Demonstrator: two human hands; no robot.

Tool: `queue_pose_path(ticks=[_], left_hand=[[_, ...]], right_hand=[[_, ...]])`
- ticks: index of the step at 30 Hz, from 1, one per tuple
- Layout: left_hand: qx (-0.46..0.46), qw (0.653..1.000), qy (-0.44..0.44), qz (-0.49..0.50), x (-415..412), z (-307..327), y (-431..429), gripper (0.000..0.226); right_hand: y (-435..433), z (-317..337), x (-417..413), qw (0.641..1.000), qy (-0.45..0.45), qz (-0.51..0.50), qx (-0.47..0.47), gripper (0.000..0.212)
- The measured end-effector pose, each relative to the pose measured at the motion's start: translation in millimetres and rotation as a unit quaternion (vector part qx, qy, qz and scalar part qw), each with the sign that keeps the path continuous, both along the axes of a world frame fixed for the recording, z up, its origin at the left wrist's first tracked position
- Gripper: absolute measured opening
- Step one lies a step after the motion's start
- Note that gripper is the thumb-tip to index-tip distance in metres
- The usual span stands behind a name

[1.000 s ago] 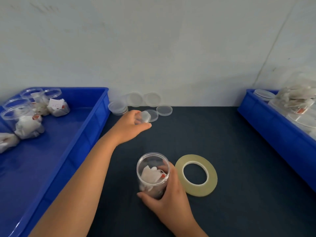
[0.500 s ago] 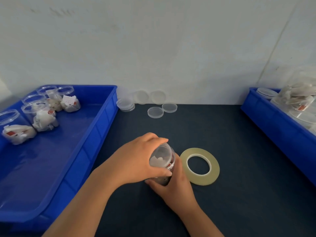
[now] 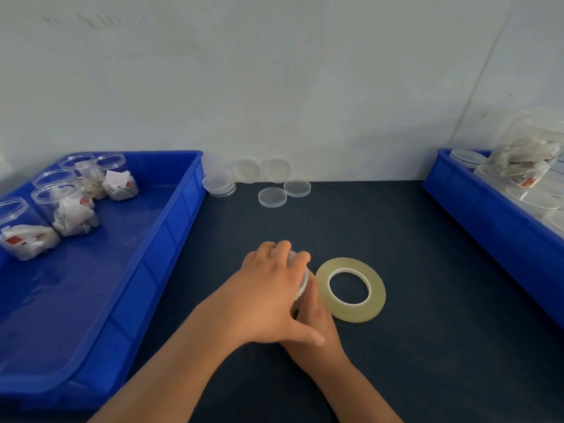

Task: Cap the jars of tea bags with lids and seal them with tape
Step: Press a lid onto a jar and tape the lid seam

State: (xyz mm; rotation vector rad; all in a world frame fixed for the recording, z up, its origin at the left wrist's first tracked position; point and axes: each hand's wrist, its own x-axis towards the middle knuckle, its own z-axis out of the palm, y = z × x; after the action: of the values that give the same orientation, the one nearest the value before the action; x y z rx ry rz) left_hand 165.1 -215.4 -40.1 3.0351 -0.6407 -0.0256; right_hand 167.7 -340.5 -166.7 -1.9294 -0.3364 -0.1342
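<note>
While the left hand (image 3: 268, 288) lies over the lid (image 3: 303, 277), fingers curled down round its rim, the right hand (image 3: 316, 328) grips the jar (image 3: 297, 303) from the near side, its fingers up along the jar's right wall. The jar stands on the dark table (image 3: 396, 224), at the middle. Half a second ago the left fingertips only pinched the lid's edge and the tea bags inside showed. Now the palm hides nearly all of the jar. One roll of tape (image 3: 351, 312) lies flat just right of the hands, where it lay before.

At the back are two lids (image 3: 272, 197) flat on the table, two more leaning on the wall, and a small stack (image 3: 218, 186) whose number I cannot tell. The left blue tray (image 3: 137, 270) holds five open jars (image 3: 56, 196) of tea bags. The right blue tray (image 3: 476, 206) holds capped jars (image 3: 525, 157), which I cannot count. The tea bags carry red-and-white tags with print too small to read.
</note>
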Motion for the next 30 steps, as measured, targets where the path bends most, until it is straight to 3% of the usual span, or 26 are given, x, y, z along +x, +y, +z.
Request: queue_pose_path(ticks=[3,7,13,17,20,23,26,28,30], left_hand=[[-0.003,0.999,-0.024,0.039,0.4,-8.4,-13.2,0.112],[-0.021,0.994,-0.070,0.081,9.2,-19.0,-21.8,0.103],[-0.066,0.991,-0.106,-0.041,10.7,-26.8,-2.4,0.067],[-0.126,0.979,-0.033,-0.153,21.3,-18.5,17.1,0.043],[-0.169,0.972,0.004,-0.164,28.9,-11.9,20.3,0.025],[-0.181,0.974,0.026,-0.132,27.0,-10.3,20.5,0.060],[-0.105,0.994,0.002,-0.038,12.5,-9.7,16.2,0.082],[-0.061,0.996,0.022,0.069,-3.6,-12.8,4.2,0.092],[-0.083,0.985,0.021,0.151,-12.0,-16.0,-13.7,0.100]], right_hand=[[6.2,-1.7,0.8,1.000,0.016,-0.018,0.001,0.039],[3.6,-3.5,-1.6,0.999,0.000,0.000,-0.040,0.041],[-4.3,1.6,-1.7,0.998,-0.027,-0.029,-0.046,0.048],[-5.6,3.8,1.7,0.996,-0.013,-0.006,-0.091,0.062],[-5.6,7.3,0.1,0.997,-0.018,0.008,-0.069,0.073],[-6.2,10.2,-3.3,0.999,-0.023,0.021,-0.026,0.080],[-4.0,13.6,-6.5,0.998,-0.054,0.013,-0.030,0.069],[-1.4,17.5,-7.8,0.997,-0.072,0.015,-0.037,0.055],[0.3,19.6,-9.1,0.994,-0.093,0.019,-0.048,0.031]])
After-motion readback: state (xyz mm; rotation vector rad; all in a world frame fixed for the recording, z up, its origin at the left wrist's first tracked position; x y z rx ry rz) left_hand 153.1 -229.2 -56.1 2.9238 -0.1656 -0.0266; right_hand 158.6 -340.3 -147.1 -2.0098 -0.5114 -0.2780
